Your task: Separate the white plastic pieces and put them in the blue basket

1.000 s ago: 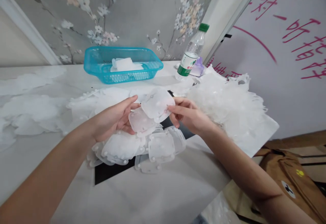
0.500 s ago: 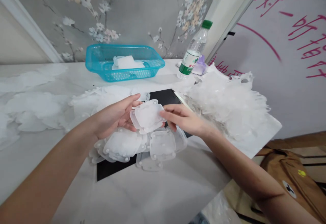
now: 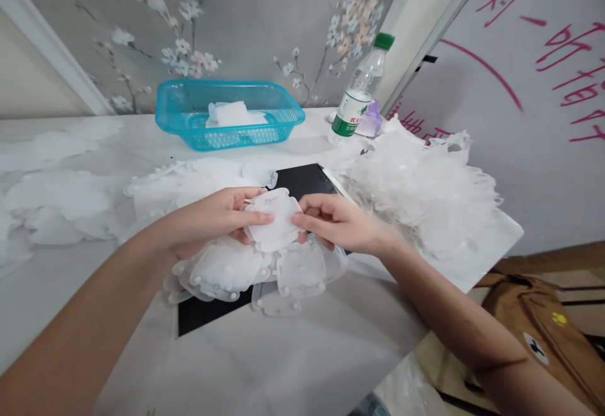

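Between my two hands is a small stack of translucent white plastic sheets with rounded corners and small tabs. My left hand grips its left side, thumb on top and fingers behind. On the right edge my right hand pinches it between thumb and fingers. Below lie several similar loose sheets, with small round knobs at their corners, spread over a black flat board. More such sheets are heaped behind my left hand.
A blue plastic basket with a few white pieces stands at the back, near a green-capped bottle. At right is a pile of stringy white plastic. Further sheets lie at left. A brown backpack is beyond the table edge.
My left thumb has come down onto the top of the stack, and the left hand has closed around its side. The stack now lies slightly lower and more level.
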`<state>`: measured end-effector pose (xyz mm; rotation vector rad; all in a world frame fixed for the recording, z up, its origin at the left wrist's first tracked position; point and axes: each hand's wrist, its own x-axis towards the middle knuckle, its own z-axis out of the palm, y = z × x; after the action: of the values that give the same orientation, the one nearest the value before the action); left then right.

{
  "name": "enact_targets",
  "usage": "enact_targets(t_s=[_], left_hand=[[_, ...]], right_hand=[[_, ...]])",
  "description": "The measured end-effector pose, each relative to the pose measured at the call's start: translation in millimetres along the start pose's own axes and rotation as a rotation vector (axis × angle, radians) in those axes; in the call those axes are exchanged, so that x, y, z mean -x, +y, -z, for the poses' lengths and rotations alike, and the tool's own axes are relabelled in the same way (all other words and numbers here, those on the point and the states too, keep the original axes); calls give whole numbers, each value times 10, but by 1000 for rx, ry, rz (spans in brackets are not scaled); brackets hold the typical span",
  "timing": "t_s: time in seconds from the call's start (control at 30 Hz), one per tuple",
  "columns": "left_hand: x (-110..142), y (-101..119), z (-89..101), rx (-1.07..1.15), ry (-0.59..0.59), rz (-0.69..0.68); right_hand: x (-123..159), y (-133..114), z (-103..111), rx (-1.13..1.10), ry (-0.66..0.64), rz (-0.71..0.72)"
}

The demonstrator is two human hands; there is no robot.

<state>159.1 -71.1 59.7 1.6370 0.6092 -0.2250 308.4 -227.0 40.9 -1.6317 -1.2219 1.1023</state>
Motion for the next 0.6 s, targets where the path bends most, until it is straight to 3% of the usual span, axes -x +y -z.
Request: enact_targets(t_s=[0.17, 0.33, 0.6], left_hand=[[18, 22, -10, -43, -8, 3], [21, 36, 9, 2, -61, 29], [42, 31, 29, 14, -56, 30]], right_hand=[[21, -7, 116, 202, -70, 72], [23, 55, 172, 296, -111, -12], [21, 33, 214, 472, -318, 9]])
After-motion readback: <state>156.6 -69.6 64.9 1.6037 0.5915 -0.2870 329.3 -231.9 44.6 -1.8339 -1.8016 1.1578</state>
